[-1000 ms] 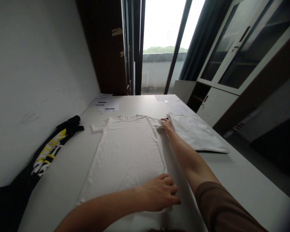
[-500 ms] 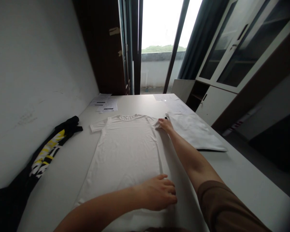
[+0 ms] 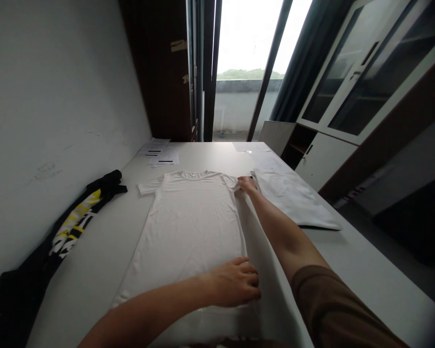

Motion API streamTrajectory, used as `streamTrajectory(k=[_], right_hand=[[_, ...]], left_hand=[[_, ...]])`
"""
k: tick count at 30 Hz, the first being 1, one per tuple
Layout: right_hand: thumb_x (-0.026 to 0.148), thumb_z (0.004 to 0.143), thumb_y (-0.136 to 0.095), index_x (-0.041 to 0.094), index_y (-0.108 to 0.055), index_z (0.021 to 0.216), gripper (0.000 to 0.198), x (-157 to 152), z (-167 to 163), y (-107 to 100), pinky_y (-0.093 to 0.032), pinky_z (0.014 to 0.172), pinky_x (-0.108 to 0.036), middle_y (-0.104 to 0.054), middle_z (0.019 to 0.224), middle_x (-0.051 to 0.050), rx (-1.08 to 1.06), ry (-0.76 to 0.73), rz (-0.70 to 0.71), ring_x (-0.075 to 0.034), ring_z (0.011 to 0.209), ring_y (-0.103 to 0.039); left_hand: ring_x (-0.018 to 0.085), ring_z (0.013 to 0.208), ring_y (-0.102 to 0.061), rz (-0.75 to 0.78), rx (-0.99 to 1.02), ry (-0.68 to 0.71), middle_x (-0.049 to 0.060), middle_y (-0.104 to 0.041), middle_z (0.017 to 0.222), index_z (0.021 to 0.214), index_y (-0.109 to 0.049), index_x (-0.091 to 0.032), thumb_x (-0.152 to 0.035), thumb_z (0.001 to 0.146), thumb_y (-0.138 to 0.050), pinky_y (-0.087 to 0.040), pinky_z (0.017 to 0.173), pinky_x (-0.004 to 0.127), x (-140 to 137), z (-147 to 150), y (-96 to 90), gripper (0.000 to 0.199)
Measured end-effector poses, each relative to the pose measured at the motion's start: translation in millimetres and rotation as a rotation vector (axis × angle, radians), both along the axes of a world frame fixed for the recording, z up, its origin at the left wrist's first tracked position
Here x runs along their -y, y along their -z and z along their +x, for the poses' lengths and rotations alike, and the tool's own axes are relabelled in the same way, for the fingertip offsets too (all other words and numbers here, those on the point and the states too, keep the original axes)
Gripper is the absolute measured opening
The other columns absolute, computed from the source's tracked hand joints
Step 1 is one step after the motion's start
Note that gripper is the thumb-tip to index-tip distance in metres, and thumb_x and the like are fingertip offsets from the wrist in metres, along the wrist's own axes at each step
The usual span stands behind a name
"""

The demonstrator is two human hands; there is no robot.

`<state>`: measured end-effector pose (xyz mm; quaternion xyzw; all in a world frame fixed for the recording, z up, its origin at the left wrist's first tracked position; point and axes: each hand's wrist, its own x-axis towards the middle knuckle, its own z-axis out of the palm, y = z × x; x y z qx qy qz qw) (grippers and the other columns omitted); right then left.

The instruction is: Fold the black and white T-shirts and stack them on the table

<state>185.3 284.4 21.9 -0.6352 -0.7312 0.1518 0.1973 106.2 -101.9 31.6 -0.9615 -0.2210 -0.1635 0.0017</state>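
A white short-sleeved T-shirt (image 3: pixel 192 227) lies spread on the white table, its collar pointing away from me. My right hand (image 3: pixel 247 184) reaches far forward and pinches the end of the shirt's right-side sleeve. Nearer to me, my left hand (image 3: pixel 235 282) crosses over the lower part of the shirt. Its fingers are curled closed on the right side edge near the hem, and the fingertips are partly hidden. Between the two hands the shirt's right edge stands slightly raised.
Right of the shirt lies a folded white garment (image 3: pixel 293 200) with a dark edge beneath. A black garment with yellow and white print (image 3: pixel 76 222) rests along the wall. Paper sheets (image 3: pixel 163 153) lie at the table's far end. Cabinets (image 3: pixel 326 159) stand beyond on the right.
Both hands keep their places on the shirt. The left hand has shifted slightly forward, and the shirt's right edge looks a little more raised. The whole view has turned slightly.
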Motion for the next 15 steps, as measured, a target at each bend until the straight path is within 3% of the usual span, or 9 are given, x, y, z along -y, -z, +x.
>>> streamTrajectory(k=[5,10,15], right_hand=[[0.014,0.093,-0.052,0.022,-0.065,0.138,0.047,-2,-21,-18,-0.043,0.105,-0.030,-0.066,0.136,-0.011,0.031,-0.088,0.135,-0.021,0.120,-0.063],[0.027,0.096,-0.056,0.019,-0.053,0.149,0.053,8,-79,-42,-0.041,0.111,-0.035,-0.057,0.148,-0.011,0.054,-0.245,0.172,-0.026,0.132,-0.055],[0.039,0.098,-0.056,0.020,-0.047,0.152,0.058,38,-157,-54,-0.040,0.113,-0.039,-0.051,0.154,-0.010,0.031,-0.432,0.169,-0.028,0.135,-0.053]], left_hand=[[0.020,0.103,-0.062,0.006,0.019,-0.037,0.001,-0.069,0.100,0.098,-0.067,-0.023,-0.025,0.098,-0.059,-0.035,0.114,0.041,6,-13,-6.1,0.009],[0.017,0.084,-0.062,-0.023,-0.020,-0.105,0.000,-0.068,0.088,0.094,-0.064,-0.021,-0.026,0.097,-0.059,-0.044,0.102,0.036,18,-41,-22.8,0.008],[0.018,0.083,-0.062,-0.087,-0.044,-0.183,0.001,-0.068,0.087,0.098,-0.064,-0.021,-0.025,0.095,-0.061,-0.046,0.091,0.033,35,-71,-36.0,0.006]])
